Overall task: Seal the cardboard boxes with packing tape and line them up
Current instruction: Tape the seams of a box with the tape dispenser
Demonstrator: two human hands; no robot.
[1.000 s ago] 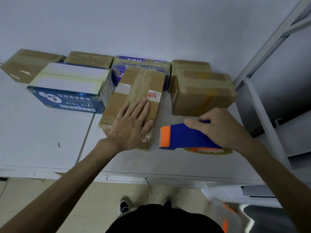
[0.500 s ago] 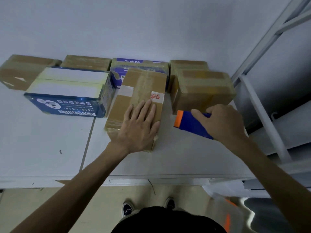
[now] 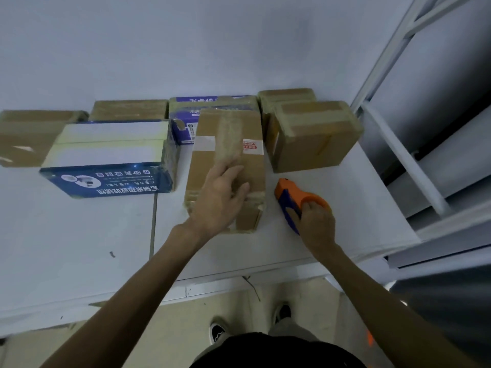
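Tape dispenser (image 3: 289, 200) lowered beside box (image 3: 228, 139).
My right hand (image 3: 316, 224) grips it at three o'clock; left hand (image 3: 220, 197) lies flat, finishing this seal.

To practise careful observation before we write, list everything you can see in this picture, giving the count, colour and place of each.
table: one, white, centre of view
plain cardboard boxes: five, brown, at its back
printed boxes: two, blue and white, among the brown ones
tape dispenser: one, blue and orange, right of the middle brown box
metal shelf frame: one, pale grey, far right
shoes: two, black, bottom centre of view
left hand: one, rests on the middle brown box
right hand: one, grips the tape dispenser
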